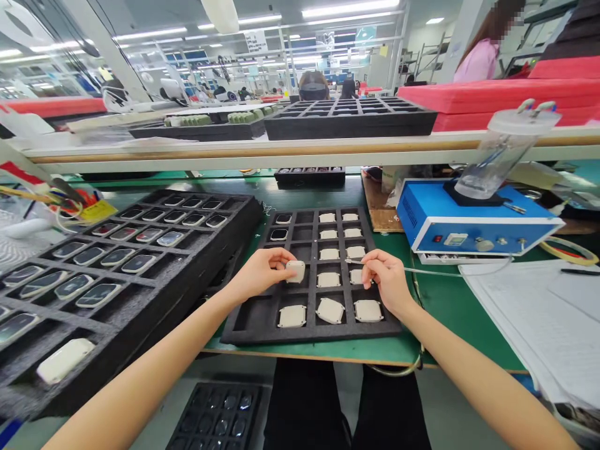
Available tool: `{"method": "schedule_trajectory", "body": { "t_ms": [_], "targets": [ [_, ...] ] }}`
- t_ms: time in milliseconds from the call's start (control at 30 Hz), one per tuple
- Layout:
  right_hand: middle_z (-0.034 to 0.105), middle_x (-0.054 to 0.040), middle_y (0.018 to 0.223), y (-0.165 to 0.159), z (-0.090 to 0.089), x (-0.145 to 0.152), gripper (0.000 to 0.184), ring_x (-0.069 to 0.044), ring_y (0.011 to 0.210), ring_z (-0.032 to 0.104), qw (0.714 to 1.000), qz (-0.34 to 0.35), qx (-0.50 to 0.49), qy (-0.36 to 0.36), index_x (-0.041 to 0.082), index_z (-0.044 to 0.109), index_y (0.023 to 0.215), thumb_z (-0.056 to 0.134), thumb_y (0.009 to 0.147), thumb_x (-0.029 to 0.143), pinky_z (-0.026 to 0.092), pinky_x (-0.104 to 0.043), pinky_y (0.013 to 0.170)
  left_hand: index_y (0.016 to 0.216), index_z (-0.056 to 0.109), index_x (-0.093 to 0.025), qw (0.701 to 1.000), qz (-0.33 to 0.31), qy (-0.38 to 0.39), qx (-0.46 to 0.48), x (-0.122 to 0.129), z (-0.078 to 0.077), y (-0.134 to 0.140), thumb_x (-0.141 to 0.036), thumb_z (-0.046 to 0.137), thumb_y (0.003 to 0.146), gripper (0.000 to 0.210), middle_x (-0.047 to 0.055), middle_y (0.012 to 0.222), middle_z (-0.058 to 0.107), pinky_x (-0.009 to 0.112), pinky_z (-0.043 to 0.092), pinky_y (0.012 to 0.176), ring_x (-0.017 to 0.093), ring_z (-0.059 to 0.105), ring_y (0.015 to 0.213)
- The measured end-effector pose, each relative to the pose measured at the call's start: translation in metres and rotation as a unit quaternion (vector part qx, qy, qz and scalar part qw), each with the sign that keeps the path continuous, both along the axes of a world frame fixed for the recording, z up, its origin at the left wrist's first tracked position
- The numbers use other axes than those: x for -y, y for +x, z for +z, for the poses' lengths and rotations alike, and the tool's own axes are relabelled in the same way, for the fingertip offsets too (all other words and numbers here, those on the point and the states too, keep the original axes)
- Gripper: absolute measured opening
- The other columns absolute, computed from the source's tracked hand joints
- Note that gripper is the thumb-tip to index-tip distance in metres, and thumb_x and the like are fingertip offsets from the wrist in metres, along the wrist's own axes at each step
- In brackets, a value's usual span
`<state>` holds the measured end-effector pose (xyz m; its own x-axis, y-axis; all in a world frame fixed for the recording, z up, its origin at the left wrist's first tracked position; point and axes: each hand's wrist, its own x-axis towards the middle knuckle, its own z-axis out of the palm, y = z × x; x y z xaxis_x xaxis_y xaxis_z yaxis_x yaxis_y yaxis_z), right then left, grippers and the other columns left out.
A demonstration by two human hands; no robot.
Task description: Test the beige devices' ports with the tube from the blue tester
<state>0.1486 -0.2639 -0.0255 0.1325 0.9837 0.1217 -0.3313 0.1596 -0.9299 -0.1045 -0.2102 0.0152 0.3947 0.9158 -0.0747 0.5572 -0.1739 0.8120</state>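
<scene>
Fingers (pixel 280 253) of the left hand (pixel 260 270) are pinched close together on a small white case (pixel 297 270), which sits right at their tips and sticks out toward the right hand. From here I see it just over the black tray (pixel 253 335), where more white cases (pixel 329 279) lie in little slots. The right hand (pixel 385 275) has its fingers curled around a thin tool (pixel 355 261), its tip pointing toward the held case.
</scene>
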Motion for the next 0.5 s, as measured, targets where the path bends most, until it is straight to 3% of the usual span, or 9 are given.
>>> {"method": "schedule_trajectory", "body": {
  "t_ms": [267, 500],
  "targets": [
    [0.058, 0.0032, 0.043, 0.001, -0.002, -0.002, 0.003, -0.008, 0.034, 0.046, 1.000, 0.008, -0.002, -0.006, 0.016, 0.058, 0.064, 0.055, 0.066, 0.017, 0.038, -0.019, 0.036, 0.103, 0.070, -0.023, 0.961, -0.224, 0.046, -0.158, -0.017, 0.020, 0.004, -0.026, 0.059, 0.078, 0.028, 0.002, 0.099, 0.070, 0.025, 0.042, 0.076, 0.019, 0.061, 0.087],
    [0.058, 0.0030, 0.043, 0.000, -0.002, -0.001, 0.004, -0.008, 0.034, 0.047, 1.000, 0.016, -0.001, -0.018, 0.016, 0.058, 0.064, 0.056, 0.065, 0.019, 0.038, -0.018, 0.036, 0.101, 0.066, -0.017, 0.946, -0.177, 0.121, -0.245, -0.007, 0.002, 0.011, -0.024, 0.052, 0.081, 0.026, 0.006, 0.086, 0.069, 0.029, 0.045, 0.070, 0.020, 0.062, 0.074]
  ]
}}
